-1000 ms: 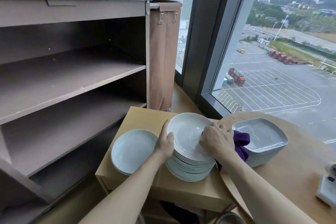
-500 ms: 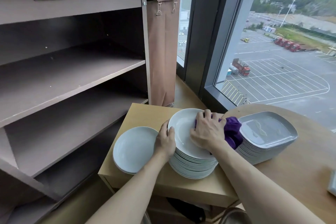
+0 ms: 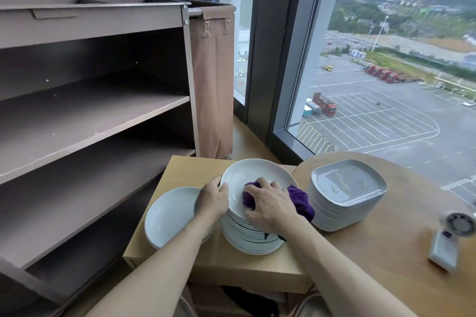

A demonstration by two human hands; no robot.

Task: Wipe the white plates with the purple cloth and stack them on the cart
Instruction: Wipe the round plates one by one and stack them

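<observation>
As we look down from the head, our right hand (image 3: 270,204), bunched round the purple cloth (image 3: 300,201), has swept in from the rim to the middle of the top white plate (image 3: 253,171). Our left hand (image 3: 213,198) pinches its left edge. Wiping continues, we reckon. The cart (image 3: 90,121) offers open shelves on the left, while the square plates (image 3: 347,183) crowd the right.

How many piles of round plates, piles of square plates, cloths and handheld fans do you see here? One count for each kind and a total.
Round plate piles: 2
Square plate piles: 1
Purple cloth: 1
Handheld fan: 1
Total: 5
</observation>
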